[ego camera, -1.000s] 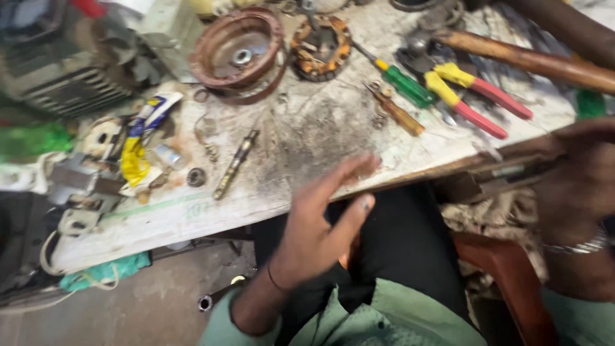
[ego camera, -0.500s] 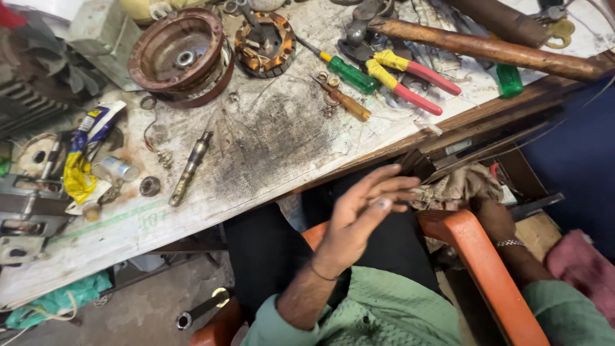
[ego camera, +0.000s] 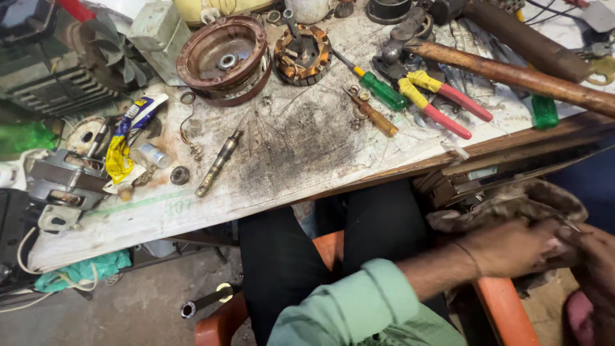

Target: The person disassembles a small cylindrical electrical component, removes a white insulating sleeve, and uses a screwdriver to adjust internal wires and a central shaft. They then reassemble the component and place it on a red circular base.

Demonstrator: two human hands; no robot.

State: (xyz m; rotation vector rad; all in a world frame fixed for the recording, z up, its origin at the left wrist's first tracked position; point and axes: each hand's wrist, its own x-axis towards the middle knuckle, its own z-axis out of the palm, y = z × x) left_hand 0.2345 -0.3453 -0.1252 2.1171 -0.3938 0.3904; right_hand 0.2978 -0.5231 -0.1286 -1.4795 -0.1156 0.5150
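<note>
**Two hands on a rag at lower right**

Two hands met at the lower right of the frame, below the bench edge. The left hand reached across the lap with its fingers curled shut over a rag, a mottled brown, crumpled cloth bunched between the chair and the drawer. The right hand touched the same cloth from the far right; how its fingers lay could not be told, since the frame edge cut most of it off.

The rag looked light, limp and probably greasy, so it would fold and drag rather than hold a shape; a full-fisted grab at the bunched middle seemed the surest hold, with loose corners likely to trail.

Room was tight there. An open drawer jutted just above the cloth, and the orange chair arm ran just under the wrist. Loose corners could snag on the drawer front. Freer space lay at frame centre, over the dark stained patch of the bench, between a steel shaft and a small screwdriver. Red-handled pliers and a wooden handle crowded the upper right.
</note>
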